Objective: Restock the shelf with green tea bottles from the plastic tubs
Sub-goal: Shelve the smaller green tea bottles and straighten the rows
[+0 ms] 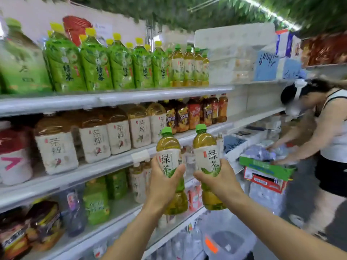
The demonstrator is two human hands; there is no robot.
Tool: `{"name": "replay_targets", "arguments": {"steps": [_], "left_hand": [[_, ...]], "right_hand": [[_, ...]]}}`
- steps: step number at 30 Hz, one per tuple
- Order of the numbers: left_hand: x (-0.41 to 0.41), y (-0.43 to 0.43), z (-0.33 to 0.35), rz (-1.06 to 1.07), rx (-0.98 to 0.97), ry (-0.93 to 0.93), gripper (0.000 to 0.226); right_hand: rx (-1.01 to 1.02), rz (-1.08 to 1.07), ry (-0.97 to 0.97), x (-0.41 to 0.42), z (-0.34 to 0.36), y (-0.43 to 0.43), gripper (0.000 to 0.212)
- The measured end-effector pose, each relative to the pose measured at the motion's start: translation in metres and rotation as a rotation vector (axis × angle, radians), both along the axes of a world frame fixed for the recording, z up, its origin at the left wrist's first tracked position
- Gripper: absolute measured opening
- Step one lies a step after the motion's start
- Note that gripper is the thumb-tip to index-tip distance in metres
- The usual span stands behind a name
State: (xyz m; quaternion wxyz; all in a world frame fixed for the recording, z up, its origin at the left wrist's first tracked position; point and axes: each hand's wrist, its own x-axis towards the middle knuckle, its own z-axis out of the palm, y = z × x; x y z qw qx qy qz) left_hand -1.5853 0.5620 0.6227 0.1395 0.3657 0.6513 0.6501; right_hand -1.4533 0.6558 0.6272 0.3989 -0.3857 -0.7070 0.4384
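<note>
Head view: left hand [165, 184] and right hand [219, 179] hold tea-filled bottles [168, 147] [204, 143].

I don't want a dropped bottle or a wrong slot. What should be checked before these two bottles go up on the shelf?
1. Grip of left hand on left bottle: ok.
2. Grip of right hand on right bottle: ok.
3. Both caps on: ok.
4. Found matching row, right end of top shelf: ok.
5. Free slot in that row: cannot tell; front looks full.
6. Path clear of other person: ok, off to the right.
</note>
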Motion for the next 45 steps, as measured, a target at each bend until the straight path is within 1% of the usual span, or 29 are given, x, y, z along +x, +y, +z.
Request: {"name": "replay_targets", "arguments": {"steps": [3, 7, 9, 11, 15, 18, 21, 23, 26, 29, 32, 34, 36, 39, 43, 45], "left_hand": [[-0.018, 0.059, 0.021, -0.019, 0.025, 0.021, 0.068], [-0.031, 0.126, 0.046, -0.068, 0.030, 0.079, 0.061], [-0.035, 0.155, 0.058, -0.064, 0.049, 0.110, 0.058], [-0.039, 0.183, 0.068, -0.050, 0.073, 0.138, 0.060], [-0.053, 0.249, 0.094, 0.041, 0.115, 0.201, 0.056], [-0.059, 0.312, 0.116, 0.112, 0.133, 0.227, 0.061], [-0.061, 0.377, 0.138, 0.222, 0.146, 0.270, 0.052], [-0.063, 0.415, 0.154, 0.268, 0.150, 0.302, 0.051], [-0.073, 0.461, 0.179, 0.338, 0.122, 0.390, 0.062], [-0.084, 0.488, 0.199, 0.386, 0.097, 0.429, 0.081], [-0.092, 0.503, 0.206, 0.418, 0.054, 0.471, 0.081], [-0.095, 0.512, 0.207, 0.461, 0.034, 0.483, 0.093], [-0.097, 0.519, 0.206, 0.503, 0.007, 0.481, 0.098], [-0.099, 0.522, 0.209, 0.525, -0.028, 0.469, 0.097], [-0.110, 0.522, 0.212, 0.503, -0.011, 0.426, 0.081], [-0.112, 0.522, 0.212, 0.495, -0.008, 0.424, 0.083]], "right_hand": [[0.018, -0.023, 0.034, -0.015, 0.018, 0.055, 0.059], [0.040, -0.031, 0.061, -0.028, 0.040, 0.121, 0.060], [0.075, -0.019, 0.077, -0.032, 0.050, 0.153, 0.059], [0.109, 0.001, 0.072, -0.034, 0.058, 0.188, 0.059], [0.153, 0.105, 0.061, -0.036, 0.072, 0.272, 0.060], [0.196, 0.149, 0.076, -0.042, 0.089, 0.344, 0.064], [0.247, 0.175, 0.089, -0.053, 0.115, 0.417, 0.071], [0.277, 0.201, 0.072, -0.061, 0.139, 0.463, 0.064], [0.304, 0.247, 0.112, -0.079, 0.178, 0.516, 0.044], [0.307, 0.311, 0.237, -0.105, 0.219, 0.549, 0.039], [0.321, 0.344, 0.340, -0.133, 0.248, 0.568, 0.048], [0.324, 0.364, 0.403, -0.149, 0.261, 0.577, 0.053], [0.337, 0.381, 0.428, -0.162, 0.270, 0.584, 0.055], [0.367, 0.395, 0.412, -0.179, 0.275, 0.591, 0.053], [0.363, 0.425, 0.395, -0.202, 0.270, 0.598, 0.054], [0.370, 0.436, 0.365, -0.214, 0.265, 0.600, 0.053]]}}
